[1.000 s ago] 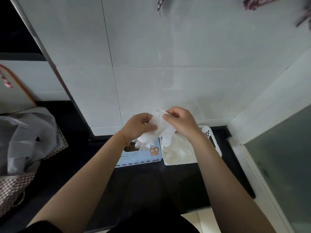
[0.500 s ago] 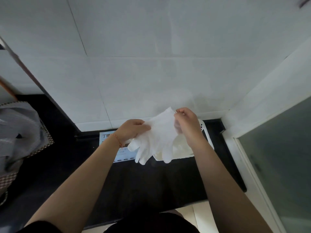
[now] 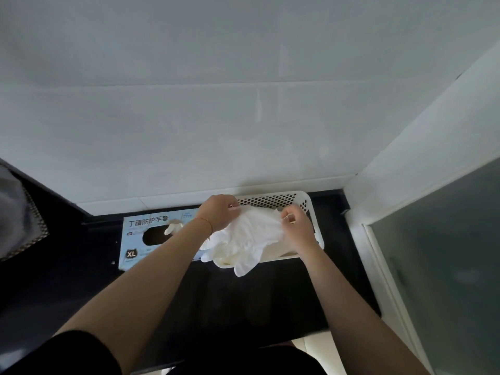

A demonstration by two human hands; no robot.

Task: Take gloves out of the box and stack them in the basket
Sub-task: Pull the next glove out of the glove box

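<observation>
**Laying the glove flat over the basket**

Spreading a white glove (image 3: pixel 247 235) between both hands, the person holds it just above the white perforated basket (image 3: pixel 273 199), which sits against the wall on the dark counter (image 3: pixel 67 280). The head view shows the left hand (image 3: pixel 217 212) pinching one corner of the cuff and the right hand (image 3: pixel 296 226) pinching the other, with the glove's fingers hanging toward the near rim. To do this well, I would keep the cuff taut, lower it level, and let the fingers land inside rather than over the edge. More gloves appear to lie beneath. Just left, the blue glove box (image 3: pixel 151 239) has another glove poking from its opening.
</observation>
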